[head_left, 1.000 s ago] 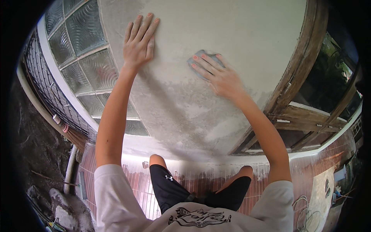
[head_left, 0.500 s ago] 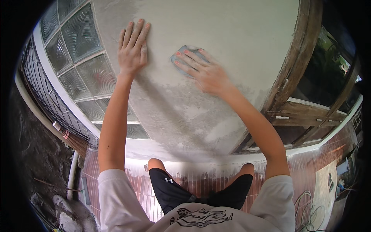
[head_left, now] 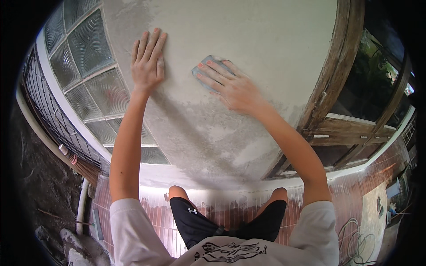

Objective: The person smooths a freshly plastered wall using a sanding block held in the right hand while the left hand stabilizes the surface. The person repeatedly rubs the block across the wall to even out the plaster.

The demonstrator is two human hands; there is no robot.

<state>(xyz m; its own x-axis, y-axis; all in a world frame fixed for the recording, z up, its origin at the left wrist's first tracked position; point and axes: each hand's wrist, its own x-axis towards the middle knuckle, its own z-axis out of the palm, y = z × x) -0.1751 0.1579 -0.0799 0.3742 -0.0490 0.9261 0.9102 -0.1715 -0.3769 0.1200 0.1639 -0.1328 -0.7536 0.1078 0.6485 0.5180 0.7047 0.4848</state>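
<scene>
My left hand (head_left: pixel 147 70) lies flat on a plastered wall (head_left: pixel 191 133), fingers stretched upward and dusted with pale powder. To its right, my right hand (head_left: pixel 237 91) presses a grey-blue sheet of sandpaper (head_left: pixel 198 71) against the same wall. Its fingers lie across the sheet, and dust coats them too. The sheet's edges show past the fingertips; most of it is hidden under the hand. Around both hands the upper wall looks pale and smooth, while lower down it is patchy grey.
Glass blocks (head_left: pixel 92 42) border the wall on the left, a weathered wooden frame (head_left: pixel 326 84) on the right. A broom (head_left: pixel 80 165) leans at the far left. Reddish tiles (head_left: pixel 153 213) are dusty below the wall. A coiled hose (head_left: pixel 355 241) lies at lower right.
The whole view has shifted slightly, so the wall and both hands appear a little lower and farther left. Against the wall, both hands stay in nearly the same places.
</scene>
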